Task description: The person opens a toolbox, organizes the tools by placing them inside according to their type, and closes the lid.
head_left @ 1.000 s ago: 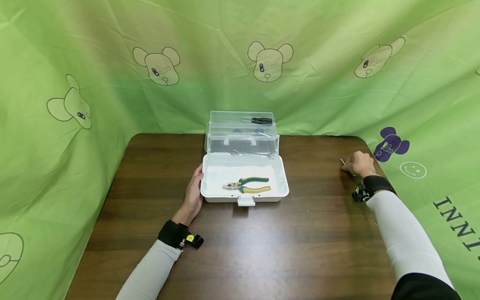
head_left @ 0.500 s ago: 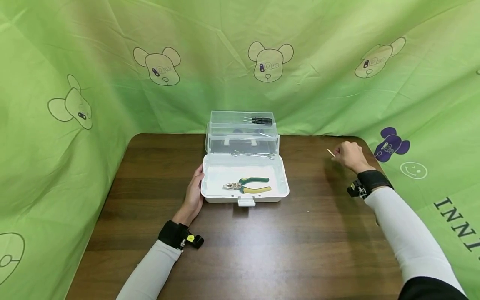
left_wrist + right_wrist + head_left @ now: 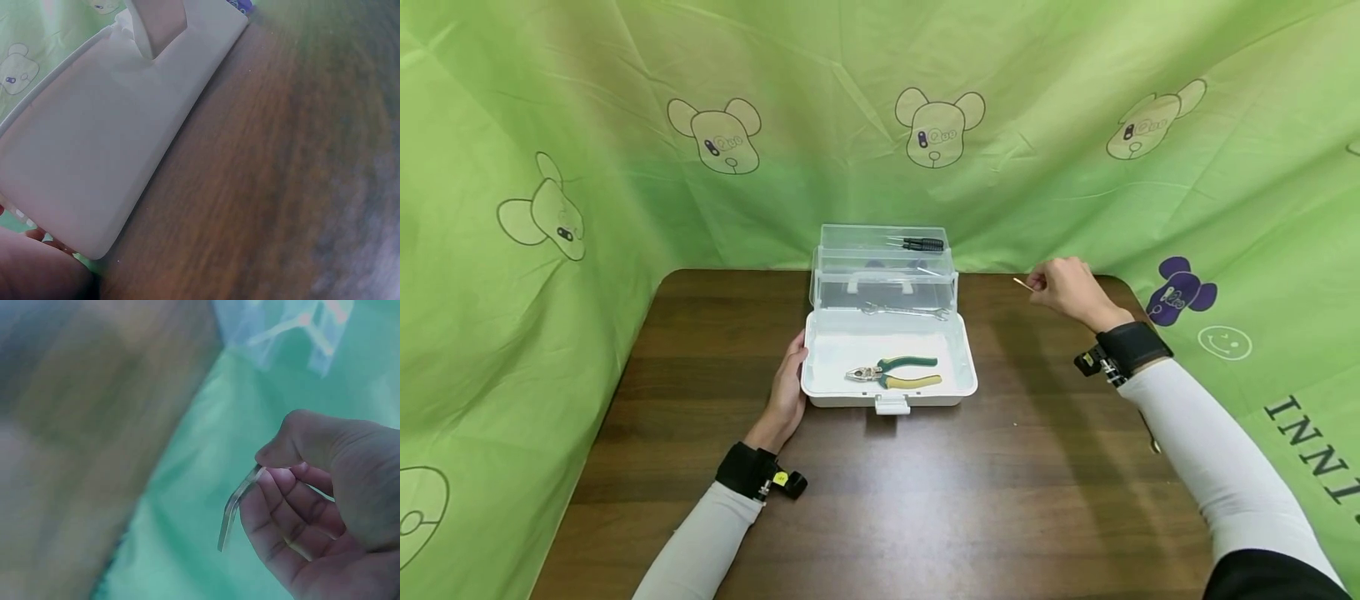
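Note:
At the table's centre stands an open white toolbox (image 3: 891, 398) with clear tiered trays raised behind it. My left hand (image 3: 785, 387) holds its left wall, the thumb at the rim and the fingers along the outside. The box's front and latch (image 3: 164, 28) fill much of the left wrist view. Off to the right and above the table, my right hand (image 3: 1067, 287) pinches a thin bent metal bar, which looks like a hex key (image 3: 230, 509), between thumb and fingers. Its other end is hidden in the hand. Pliers (image 3: 912, 382) with green and yellow handles lie in the box.
Black-handled screwdrivers (image 3: 922, 243) lie in the top clear tray (image 3: 857, 237), and wrenches (image 3: 906, 310) in the lower one. Green printed cloth (image 3: 820, 183) hangs around the back and sides of the brown wooden table (image 3: 700, 375).
My right hand has lifted from the table's right edge and moved left and away from me, carrying the hex key. The left hand and the toolbox have stayed put.

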A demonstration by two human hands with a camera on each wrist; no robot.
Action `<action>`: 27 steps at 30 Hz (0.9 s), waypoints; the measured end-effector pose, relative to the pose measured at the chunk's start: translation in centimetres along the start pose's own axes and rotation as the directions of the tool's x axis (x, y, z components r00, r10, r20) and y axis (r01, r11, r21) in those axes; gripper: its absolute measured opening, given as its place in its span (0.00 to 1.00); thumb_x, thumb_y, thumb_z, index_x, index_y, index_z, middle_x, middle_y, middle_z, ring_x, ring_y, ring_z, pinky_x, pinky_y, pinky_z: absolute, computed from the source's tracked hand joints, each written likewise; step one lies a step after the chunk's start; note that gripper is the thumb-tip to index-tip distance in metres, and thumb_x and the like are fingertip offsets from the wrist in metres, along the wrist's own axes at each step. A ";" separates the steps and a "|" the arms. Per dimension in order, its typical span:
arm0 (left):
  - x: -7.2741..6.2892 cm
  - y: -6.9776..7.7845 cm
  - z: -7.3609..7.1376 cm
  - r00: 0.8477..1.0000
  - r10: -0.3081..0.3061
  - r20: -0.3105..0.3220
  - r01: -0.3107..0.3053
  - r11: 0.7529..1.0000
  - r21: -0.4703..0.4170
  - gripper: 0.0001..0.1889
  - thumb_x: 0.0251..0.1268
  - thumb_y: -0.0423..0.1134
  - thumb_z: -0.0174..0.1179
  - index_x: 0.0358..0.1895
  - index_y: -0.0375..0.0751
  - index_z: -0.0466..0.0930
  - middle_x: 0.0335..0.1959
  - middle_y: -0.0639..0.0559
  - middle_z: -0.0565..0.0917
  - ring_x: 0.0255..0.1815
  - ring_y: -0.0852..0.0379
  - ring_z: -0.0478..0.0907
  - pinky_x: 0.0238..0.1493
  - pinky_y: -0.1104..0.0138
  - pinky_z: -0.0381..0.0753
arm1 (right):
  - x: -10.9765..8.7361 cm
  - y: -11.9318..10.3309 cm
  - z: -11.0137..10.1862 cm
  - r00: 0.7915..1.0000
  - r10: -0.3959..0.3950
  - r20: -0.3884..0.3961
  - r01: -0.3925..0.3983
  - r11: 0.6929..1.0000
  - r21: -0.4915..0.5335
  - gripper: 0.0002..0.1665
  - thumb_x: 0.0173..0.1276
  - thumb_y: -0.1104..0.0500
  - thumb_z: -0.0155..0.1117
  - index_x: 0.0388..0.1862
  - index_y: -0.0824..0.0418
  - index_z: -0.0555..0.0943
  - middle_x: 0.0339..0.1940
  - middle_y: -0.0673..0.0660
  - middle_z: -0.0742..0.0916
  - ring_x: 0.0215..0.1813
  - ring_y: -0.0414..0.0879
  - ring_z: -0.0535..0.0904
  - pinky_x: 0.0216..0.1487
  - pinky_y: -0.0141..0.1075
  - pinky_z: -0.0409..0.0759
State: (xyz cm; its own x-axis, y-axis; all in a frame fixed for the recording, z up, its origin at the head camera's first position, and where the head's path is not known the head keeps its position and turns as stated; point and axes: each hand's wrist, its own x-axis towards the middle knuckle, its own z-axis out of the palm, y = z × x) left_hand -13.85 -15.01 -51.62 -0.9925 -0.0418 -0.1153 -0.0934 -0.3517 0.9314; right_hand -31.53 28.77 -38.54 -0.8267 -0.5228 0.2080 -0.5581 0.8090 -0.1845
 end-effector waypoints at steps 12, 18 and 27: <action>-0.1 -0.1 0.0 1.000 0.002 -0.001 -0.002 1.000 0.002 0.30 0.87 0.39 0.31 0.87 0.39 0.46 0.88 0.45 0.50 0.86 0.51 0.46 0.83 0.53 0.46 | 3.9 -6.3 -2.0 0.983 -0.180 0.034 0.180 0.984 0.004 0.19 0.49 0.74 0.60 0.17 0.53 0.66 0.18 0.46 0.67 0.24 0.43 0.60 0.29 0.38 0.57; -0.1 -0.1 0.0 1.000 0.003 0.001 -0.003 1.000 0.003 0.30 0.87 0.39 0.31 0.87 0.39 0.46 0.88 0.45 0.50 0.86 0.51 0.45 0.83 0.52 0.46 | 6.0 -8.8 -2.4 0.968 -0.244 0.054 0.243 0.970 0.029 0.21 0.49 0.74 0.60 0.17 0.51 0.65 0.18 0.45 0.66 0.25 0.41 0.58 0.31 0.37 0.56; 0.0 0.0 0.0 1.000 0.003 0.000 -0.003 1.000 -0.021 0.30 0.87 0.39 0.31 0.87 0.39 0.47 0.87 0.45 0.51 0.86 0.51 0.46 0.83 0.54 0.47 | 9.0 -12.0 -2.3 0.948 -0.304 0.091 0.297 0.951 0.086 0.11 0.55 0.74 0.63 0.26 0.59 0.84 0.25 0.51 0.83 0.30 0.45 0.73 0.37 0.41 0.72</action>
State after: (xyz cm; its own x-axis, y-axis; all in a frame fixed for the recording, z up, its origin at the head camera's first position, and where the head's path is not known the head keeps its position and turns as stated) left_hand -13.82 -14.97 -51.59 -0.9927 -0.0427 -0.1125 -0.0889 -0.3709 0.9244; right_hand -32.09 14.92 -32.27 -0.6209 -0.7660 0.1664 -0.7822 0.5913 -0.1963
